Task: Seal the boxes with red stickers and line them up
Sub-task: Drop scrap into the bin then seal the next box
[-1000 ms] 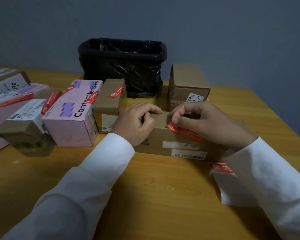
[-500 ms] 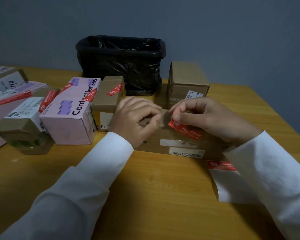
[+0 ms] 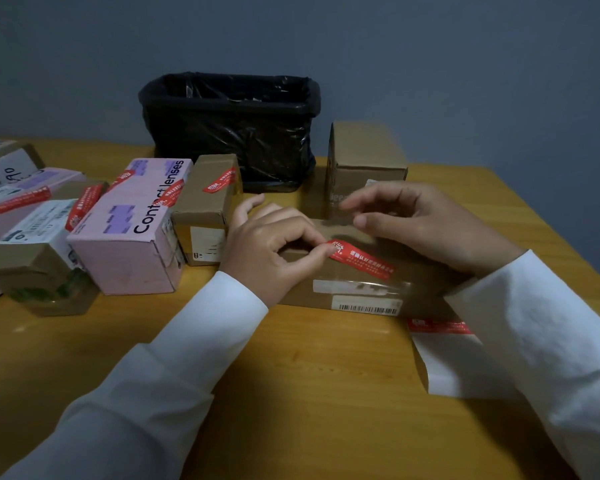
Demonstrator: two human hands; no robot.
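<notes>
Red sticker (image 3: 361,259) lies slantwise across the seam of the flat brown box (image 3: 354,282) on the bench (image 3: 291,368), its left tip pinched by the left hand (image 3: 274,247) while the right hand (image 3: 420,223) hovers loosely spread, so I would press firmly from that tip along the strip.

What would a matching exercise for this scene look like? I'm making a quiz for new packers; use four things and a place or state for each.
Things:
1. pink box
2. bin
3. sticker sheet
4. left hand

Places or states:
A. lies on the table near the right sleeve
B. stands at the back, lined with a black bag
C. presses an end of the red sticker on the flat box
D. stands in the row on the left, already stickered

Pairs: 1-D, 2-B, 3-A, 4-C
</notes>
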